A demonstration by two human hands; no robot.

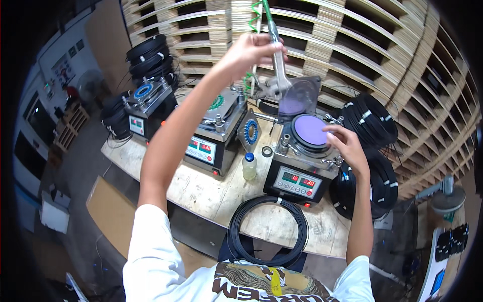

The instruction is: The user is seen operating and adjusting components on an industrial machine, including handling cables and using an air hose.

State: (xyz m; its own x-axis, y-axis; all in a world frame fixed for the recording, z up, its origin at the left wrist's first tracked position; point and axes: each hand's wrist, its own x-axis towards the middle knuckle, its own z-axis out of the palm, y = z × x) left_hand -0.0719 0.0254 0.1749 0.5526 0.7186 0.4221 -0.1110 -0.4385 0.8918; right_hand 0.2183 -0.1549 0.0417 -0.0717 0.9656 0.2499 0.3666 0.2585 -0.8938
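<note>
Gripping metal air gun [279, 69] in my left hand [253, 50]; my right hand [350, 147] is at the purple disc [309, 130], pinch unclear.

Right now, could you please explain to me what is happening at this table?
The person's left hand holds up a metal tool on a green hose. The right hand is at the edge of the purple disc on the rightmost machine; whether it holds the disc, I cannot tell. A black cable coil is at the table's front edge.
</note>
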